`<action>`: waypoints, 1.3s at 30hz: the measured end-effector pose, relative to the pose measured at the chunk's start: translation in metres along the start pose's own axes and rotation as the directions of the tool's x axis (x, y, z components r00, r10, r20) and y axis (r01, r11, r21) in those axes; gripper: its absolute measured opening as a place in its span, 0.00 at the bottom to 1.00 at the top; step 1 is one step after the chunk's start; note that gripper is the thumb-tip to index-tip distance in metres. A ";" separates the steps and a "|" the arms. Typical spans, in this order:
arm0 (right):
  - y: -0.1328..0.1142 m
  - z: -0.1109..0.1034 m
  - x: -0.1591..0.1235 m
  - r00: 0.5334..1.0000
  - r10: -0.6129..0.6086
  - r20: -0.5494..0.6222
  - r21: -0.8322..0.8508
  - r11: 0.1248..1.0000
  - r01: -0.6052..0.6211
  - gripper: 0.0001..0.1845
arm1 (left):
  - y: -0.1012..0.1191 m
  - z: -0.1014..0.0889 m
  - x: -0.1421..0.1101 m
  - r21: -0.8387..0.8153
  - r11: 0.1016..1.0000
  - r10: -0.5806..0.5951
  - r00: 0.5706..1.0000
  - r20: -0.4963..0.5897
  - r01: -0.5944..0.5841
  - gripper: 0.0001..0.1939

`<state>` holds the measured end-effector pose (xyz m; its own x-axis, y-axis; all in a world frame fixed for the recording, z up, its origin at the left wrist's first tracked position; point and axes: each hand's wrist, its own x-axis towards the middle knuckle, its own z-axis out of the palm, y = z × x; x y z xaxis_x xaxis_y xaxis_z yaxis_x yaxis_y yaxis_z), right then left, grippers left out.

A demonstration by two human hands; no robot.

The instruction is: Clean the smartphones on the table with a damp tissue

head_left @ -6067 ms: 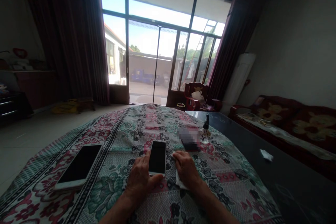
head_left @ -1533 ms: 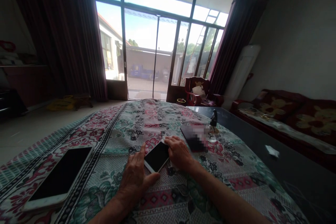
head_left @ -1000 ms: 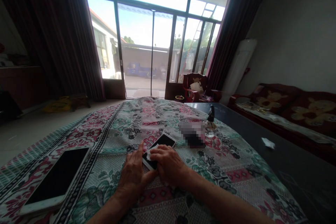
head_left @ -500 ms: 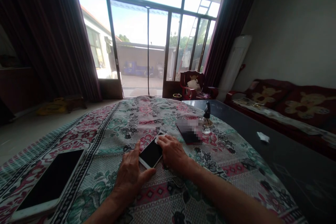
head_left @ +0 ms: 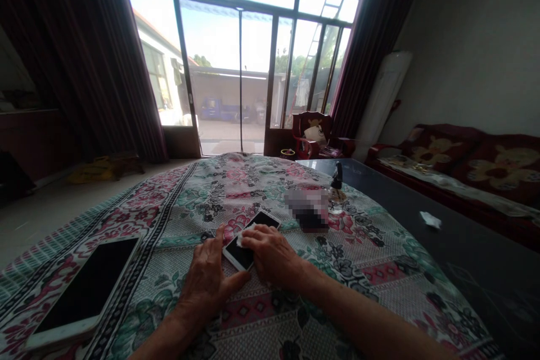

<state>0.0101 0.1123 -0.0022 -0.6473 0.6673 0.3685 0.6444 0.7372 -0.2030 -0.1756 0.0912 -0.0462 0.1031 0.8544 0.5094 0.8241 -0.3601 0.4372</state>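
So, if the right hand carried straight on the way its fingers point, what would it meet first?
The white cloth on the phone comes first, as the right hand already touches it; the left hand may be next, though depth is unclear.

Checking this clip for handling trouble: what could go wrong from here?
The white smartphone with a black screen lies loose on the floral cloth, so the right hand pressing a small white tissue on it could skid it. The clear glass bottle with black top stands on that soft cloth and might tip if knocked.
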 end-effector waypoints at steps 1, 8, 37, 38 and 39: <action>0.002 0.001 0.001 1.000 0.025 -0.015 -0.018 1.000 -0.025 0.17 | 0.000 0.000 0.000 0.010 1.000 -0.008 1.000 -0.003 0.008 0.45; -0.003 0.004 0.007 0.998 -0.051 0.030 -0.001 0.999 0.051 0.19 | -0.001 0.004 0.000 -0.013 0.998 -0.068 0.998 -0.002 0.068 0.48; 0.013 0.018 0.004 0.973 -0.213 -0.088 0.254 0.940 0.229 0.18 | -0.001 0.007 -0.002 -0.026 1.000 -0.003 0.999 -0.049 0.002 0.48; 0.011 0.020 0.006 0.973 -0.216 -0.084 0.245 0.942 0.230 0.19 | -0.001 0.008 -0.002 -0.030 1.000 -0.001 0.999 -0.046 0.000 0.48; 0.009 0.021 0.008 0.973 -0.218 -0.080 0.242 0.942 0.231 0.19 | -0.001 0.008 -0.002 -0.031 1.000 -0.002 0.999 -0.042 0.000 0.49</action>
<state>0.0027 0.1267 -0.0201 -0.7374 0.4799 0.4752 0.3592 0.8745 -0.3257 -0.1721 0.0924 -0.0535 0.0782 0.8385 0.5393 0.8065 -0.3712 0.4602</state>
